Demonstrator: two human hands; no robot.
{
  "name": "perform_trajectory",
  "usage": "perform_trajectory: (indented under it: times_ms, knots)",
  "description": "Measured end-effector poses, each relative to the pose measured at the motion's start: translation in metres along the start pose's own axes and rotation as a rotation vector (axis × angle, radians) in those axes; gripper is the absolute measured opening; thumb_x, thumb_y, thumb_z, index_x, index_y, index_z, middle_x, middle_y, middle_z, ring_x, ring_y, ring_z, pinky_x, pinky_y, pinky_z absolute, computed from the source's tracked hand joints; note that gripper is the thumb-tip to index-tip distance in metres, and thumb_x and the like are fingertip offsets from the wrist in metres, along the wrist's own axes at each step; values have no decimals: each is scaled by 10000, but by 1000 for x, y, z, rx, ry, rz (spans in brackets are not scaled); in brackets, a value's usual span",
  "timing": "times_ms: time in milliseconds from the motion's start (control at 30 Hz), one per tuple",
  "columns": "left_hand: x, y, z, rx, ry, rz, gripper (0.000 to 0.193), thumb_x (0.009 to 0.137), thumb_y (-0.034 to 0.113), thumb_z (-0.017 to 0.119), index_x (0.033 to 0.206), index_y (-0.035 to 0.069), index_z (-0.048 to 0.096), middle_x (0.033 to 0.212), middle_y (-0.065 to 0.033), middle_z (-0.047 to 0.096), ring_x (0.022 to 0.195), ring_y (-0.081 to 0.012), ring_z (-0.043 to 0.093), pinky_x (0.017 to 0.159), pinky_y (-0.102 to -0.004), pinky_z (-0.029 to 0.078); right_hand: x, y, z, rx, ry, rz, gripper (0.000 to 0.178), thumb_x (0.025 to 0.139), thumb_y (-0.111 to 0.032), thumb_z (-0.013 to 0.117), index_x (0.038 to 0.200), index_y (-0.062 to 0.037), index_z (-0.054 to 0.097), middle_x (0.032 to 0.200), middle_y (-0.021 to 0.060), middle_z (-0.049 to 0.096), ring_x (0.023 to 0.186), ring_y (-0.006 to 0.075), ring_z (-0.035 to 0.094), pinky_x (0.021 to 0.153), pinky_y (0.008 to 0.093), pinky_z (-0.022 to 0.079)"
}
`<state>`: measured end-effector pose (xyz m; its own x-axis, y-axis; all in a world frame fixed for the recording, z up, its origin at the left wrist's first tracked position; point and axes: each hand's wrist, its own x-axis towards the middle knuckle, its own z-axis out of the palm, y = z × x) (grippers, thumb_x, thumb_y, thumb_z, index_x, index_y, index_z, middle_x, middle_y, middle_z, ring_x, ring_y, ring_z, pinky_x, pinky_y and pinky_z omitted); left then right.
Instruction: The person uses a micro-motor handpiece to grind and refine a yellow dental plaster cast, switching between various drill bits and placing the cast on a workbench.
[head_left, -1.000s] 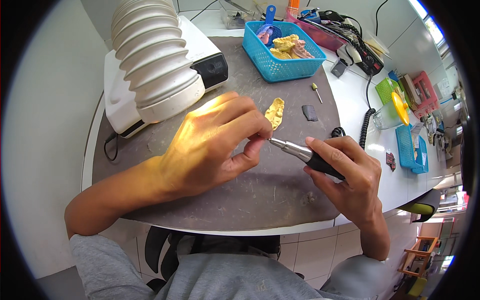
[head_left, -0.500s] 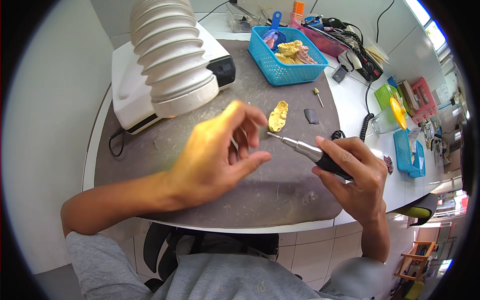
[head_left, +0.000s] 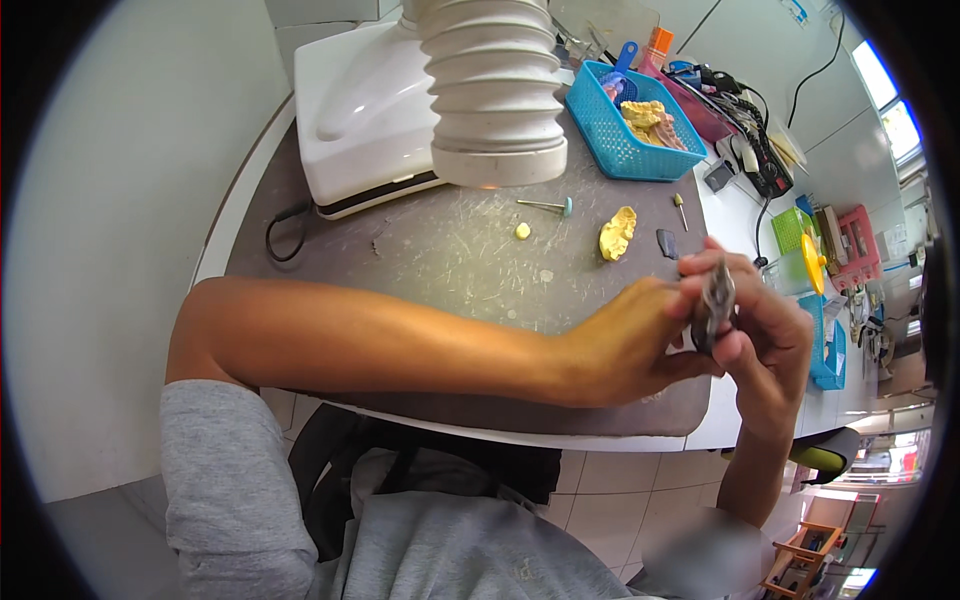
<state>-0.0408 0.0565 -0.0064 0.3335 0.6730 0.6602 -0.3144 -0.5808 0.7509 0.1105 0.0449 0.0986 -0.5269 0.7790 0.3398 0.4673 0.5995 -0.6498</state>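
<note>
Both hands are meeting at the right edge of the counter [head_left: 450,250]: the right hand [head_left: 765,340] is wrapping its fingers around the dark handpiece [head_left: 715,300], held upright, while the left hand [head_left: 625,345] is pinching its fingers at the tool's upper end. The yellow dental cast [head_left: 617,232] is lying untouched on the counter beside a mounted bur [head_left: 548,205], so the grinding seems not yet underway, with the tool seemingly being readied.
</note>
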Motion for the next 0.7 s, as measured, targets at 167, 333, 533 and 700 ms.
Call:
perform_trajectory:
  times_ms: [167,333,533,700]
  knots:
    - [13,5,-28,327,-133,160,361,849,57,723,1186,-3,606,1162,-159,647,1093,-333,631,917,-416,540,-30,-6,15,-221,372,-114,801,903,-676,650,1195,70,654,1161,220,651,1195,339,584,1043,435,426]
    - [22,11,-33,903,-301,341,265,836,75,640,1092,6,635,1066,-102,663,1052,-256,633,856,-353,562,-71,-13,20,590,-372,584,1149,842,-958,248,936,78,736,555,-35,454,490,69,410,464,269,282]
    - [18,18,-39,874,-268,411,331,828,103,677,1138,-3,633,1062,-83,650,1022,-261,638,831,-362,564,-52,-7,42,1244,-590,645,773,963,-625,576,1115,122,705,744,49,628,575,88,548,499,231,390]
    - [-12,39,-93,860,-94,-34,396,858,111,758,1230,52,636,1159,-101,638,1000,-285,657,804,-396,560,-28,13,51,1240,-548,631,294,953,-224,723,1082,39,748,939,127,708,711,144,676,617,254,543]
